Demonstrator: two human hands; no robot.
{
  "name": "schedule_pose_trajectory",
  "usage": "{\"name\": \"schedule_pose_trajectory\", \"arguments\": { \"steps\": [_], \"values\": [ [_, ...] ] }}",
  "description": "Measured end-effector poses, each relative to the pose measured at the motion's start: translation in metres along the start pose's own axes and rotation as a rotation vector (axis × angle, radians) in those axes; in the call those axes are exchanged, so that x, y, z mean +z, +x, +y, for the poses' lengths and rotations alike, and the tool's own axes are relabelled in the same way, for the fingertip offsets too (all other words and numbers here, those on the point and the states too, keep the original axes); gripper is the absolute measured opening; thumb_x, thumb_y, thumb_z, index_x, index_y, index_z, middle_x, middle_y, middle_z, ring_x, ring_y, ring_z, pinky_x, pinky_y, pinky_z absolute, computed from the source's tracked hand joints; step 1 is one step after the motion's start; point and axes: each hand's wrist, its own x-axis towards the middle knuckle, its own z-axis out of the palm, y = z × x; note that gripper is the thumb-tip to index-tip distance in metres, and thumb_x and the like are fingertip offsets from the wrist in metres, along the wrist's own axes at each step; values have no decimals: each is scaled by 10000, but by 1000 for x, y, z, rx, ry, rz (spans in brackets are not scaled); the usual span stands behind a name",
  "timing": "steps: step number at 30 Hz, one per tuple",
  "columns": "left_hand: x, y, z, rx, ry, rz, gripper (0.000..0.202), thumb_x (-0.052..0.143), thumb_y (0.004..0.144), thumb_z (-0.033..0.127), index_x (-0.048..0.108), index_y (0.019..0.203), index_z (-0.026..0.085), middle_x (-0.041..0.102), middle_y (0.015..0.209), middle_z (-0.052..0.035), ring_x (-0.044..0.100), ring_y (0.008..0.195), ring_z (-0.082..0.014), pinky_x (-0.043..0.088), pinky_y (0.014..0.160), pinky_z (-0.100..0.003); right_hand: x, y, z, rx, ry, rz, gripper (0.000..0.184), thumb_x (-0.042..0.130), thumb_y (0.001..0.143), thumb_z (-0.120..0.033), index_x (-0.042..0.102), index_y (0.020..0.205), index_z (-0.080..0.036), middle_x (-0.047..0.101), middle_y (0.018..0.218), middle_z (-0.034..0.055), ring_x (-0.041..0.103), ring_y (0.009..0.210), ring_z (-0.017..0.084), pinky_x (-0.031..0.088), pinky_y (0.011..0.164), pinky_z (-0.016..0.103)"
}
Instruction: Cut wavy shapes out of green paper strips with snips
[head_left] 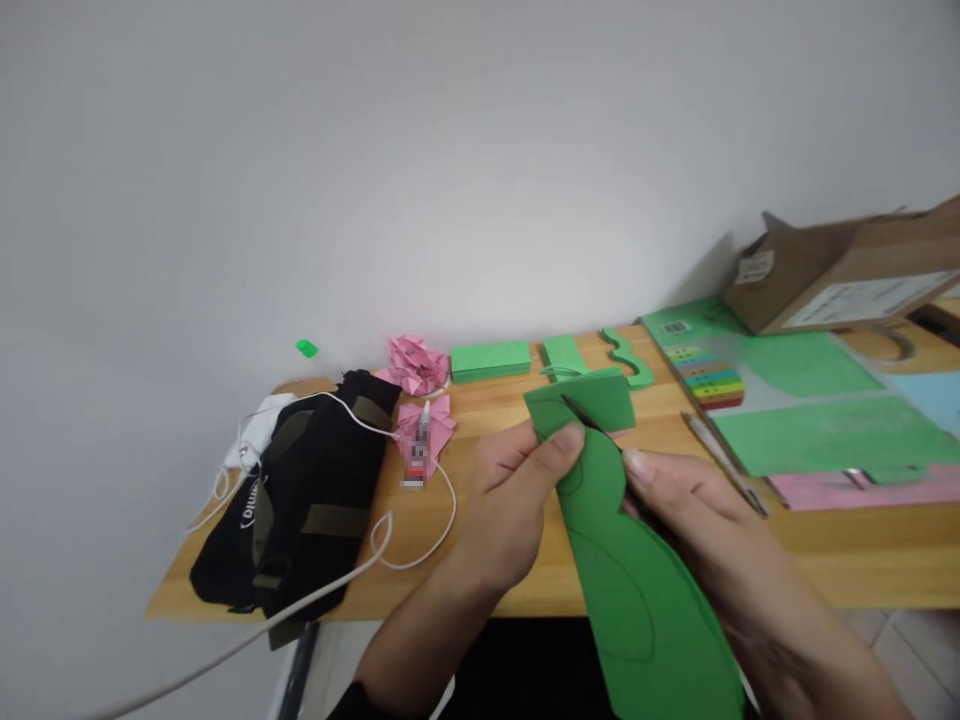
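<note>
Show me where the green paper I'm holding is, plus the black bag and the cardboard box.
Held green paper (660, 590): head view, on its broad lower part.
Black bag (334, 468): head view, on its dark fabric.
Cardboard box (840, 258): head view, on its brown side.

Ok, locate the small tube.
In the head view, left of centre: the small tube lies on the nearer pink paper, between the black bag and the left hand.

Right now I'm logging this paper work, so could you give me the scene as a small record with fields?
left hand: pinching green paper sheet with drawn curves
right hand: holding dark-bladed scissors, handles mostly hidden, blade at the sheet
left side: black fabric bag
back: crumpled pink paper, rectangular green paper stack
right side: brown cardboard box
surface: light wooden table
</note>
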Motion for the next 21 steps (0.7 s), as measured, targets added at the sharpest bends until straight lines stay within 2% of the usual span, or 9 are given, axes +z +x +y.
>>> {"name": "schedule_pose_trajectory", "arguments": {
  "steps": [7, 12, 15, 19, 21],
  "values": [
    [-1, 31, 21, 35, 12, -33, 300, 657, 896, 420, 773, 796, 163, 704, 706, -52, 627, 652, -161, 506, 651, -295, -7, 25, -28, -28, -30, 3, 569, 604, 867, -648, 436, 534, -218, 360, 459, -42, 267, 449, 105, 209, 432, 261],
    [-6, 46, 28, 44, 48, -62, 290, 643, 911, 411, 753, 787, 173, 695, 735, -45, 625, 685, -161, 499, 685, -298, -12, 43, -32, -27, -28, -6, 581, 592, 881, -641, 409, 521, -224, 335, 430, -44, 252, 429, 102, 196, 399, 252],
    [-11, 54, 28, 19, 29, -74, 301, 640, 913, 412, 761, 783, 169, 706, 727, -51, 632, 670, -163, 505, 670, -296, -18, 48, -29, 51, 36, -50, 544, 577, 873, -670, 472, 582, -223, 282, 427, -72, 177, 384, 78, 127, 358, 235],
    [-20, 68, 28, 99, -17, 47, 226, 658, 902, 360, 790, 860, 182, 754, 807, -56, 673, 745, -170, 527, 738, -298, -37, 42, -32, 235, 24, -51, 525, 628, 814, -706, 548, 679, -205, 272, 458, -103, 99, 386, 51, 62, 343, 208],
    [-24, 73, 29, 101, -35, 76, 232, 657, 895, 350, 791, 833, 171, 758, 797, -65, 679, 731, -175, 532, 726, -301, -50, 39, -41, 234, -14, -13, 544, 624, 805, -725, 550, 672, -202, 272, 452, -104, 105, 387, 50, 59, 355, 210]
  ]
}}
